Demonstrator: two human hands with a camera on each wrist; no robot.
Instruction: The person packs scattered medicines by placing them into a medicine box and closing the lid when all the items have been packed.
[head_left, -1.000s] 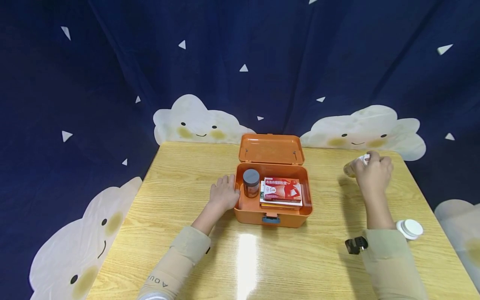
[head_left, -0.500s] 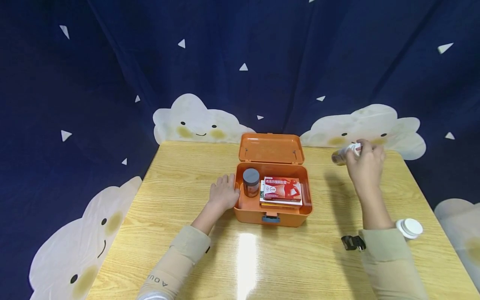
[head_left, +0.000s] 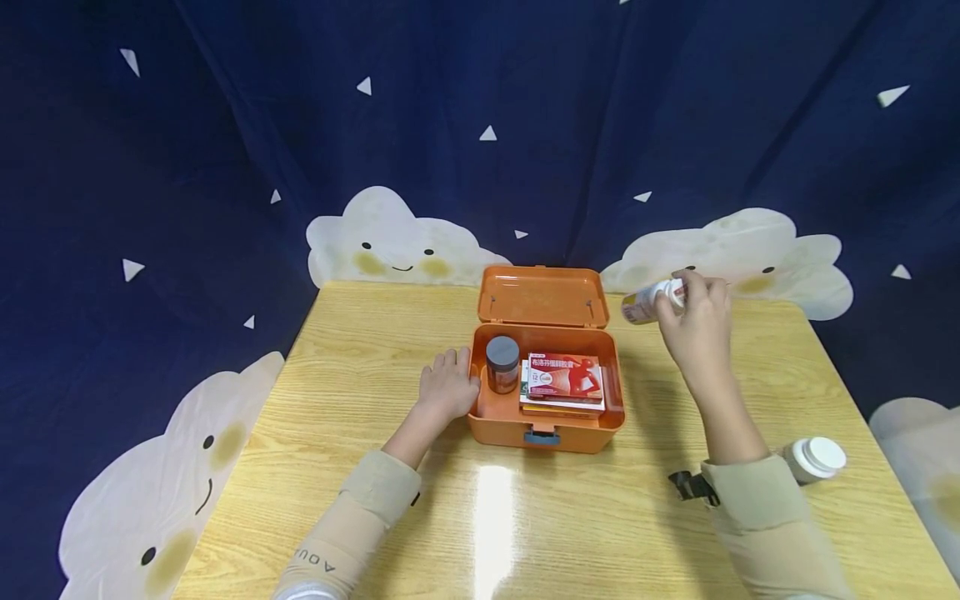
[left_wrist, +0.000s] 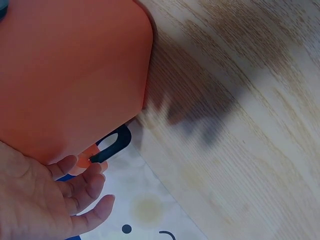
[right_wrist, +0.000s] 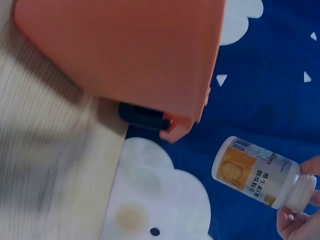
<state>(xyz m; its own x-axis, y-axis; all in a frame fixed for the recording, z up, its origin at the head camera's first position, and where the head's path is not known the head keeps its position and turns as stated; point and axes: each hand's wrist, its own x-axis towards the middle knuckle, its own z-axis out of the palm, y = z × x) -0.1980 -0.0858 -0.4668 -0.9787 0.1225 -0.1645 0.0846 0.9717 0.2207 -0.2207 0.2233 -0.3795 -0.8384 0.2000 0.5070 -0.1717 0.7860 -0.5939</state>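
Note:
An orange medicine box (head_left: 498, 433) stands on the table with its lid (head_left: 543, 298) raised at the back. Its left rim is where my left hand (head_left: 447, 388) rests, fingers loosely bent against the wall in the left wrist view. By its cap end, my right hand (head_left: 697, 333) pinches a white pill bottle (right_wrist: 257, 175) with a yellow-and-white label, tilted in the air right of the lid. Inside the box sit a brown jar (head_left: 502, 380) with a grey cap at left and a stack of medicine cartons, a red one (head_left: 564, 377) on top.
Another white bottle (head_left: 821, 457) stands at the table's right, partly behind the right sleeve. A dark wrist mount (head_left: 693, 487) sticks out from that sleeve. Behind the wooden table (head_left: 360, 342) hangs a blue curtain (head_left: 450, 125) with cloud prints.
My right hand has carried the pill bottle leftward and slightly up, from the table's right side to near the lid. My left hand and the medicine box stay in place.

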